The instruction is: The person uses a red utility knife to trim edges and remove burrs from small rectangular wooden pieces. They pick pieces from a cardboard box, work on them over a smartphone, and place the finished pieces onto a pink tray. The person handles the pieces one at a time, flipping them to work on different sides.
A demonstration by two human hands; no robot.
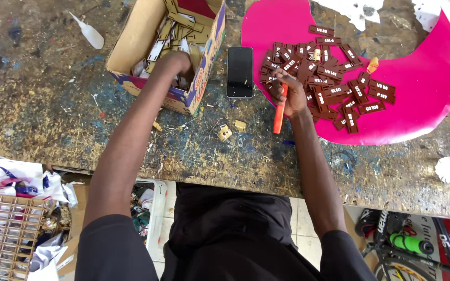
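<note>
So the workbench is a big wooden slab, totally crusted with old paint splatter, blues and yellows and dark grime, rough all over. On the far right side lies a glossy hot-pink sheet cut in a curvy blob shape, its top edge running out of frame. Far left there's an open cardboard box, plain brown inside with a colourful printed outside, stuffed with thin flat wood-coloured pieces. The left hand is plunged down into that box, so the fingers are buried among the pieces and I honestly can't tell if it's gripping anything or just loose. Between box and sheet sits a black phone, screen dark, lying flat. On the pink sheet is a heap of small brown rectangular tags with white lettering, piled every which way. The right hand sits at the left edge of that heap, fingers curled tight around an orange marker. The marker's long axis runs almost straight near-to-far, its lower end pointing back toward the person; the upper end is hidden inside the fist. A couple of tiny pale wood scraps sit on the bench just left of the marker.
</note>
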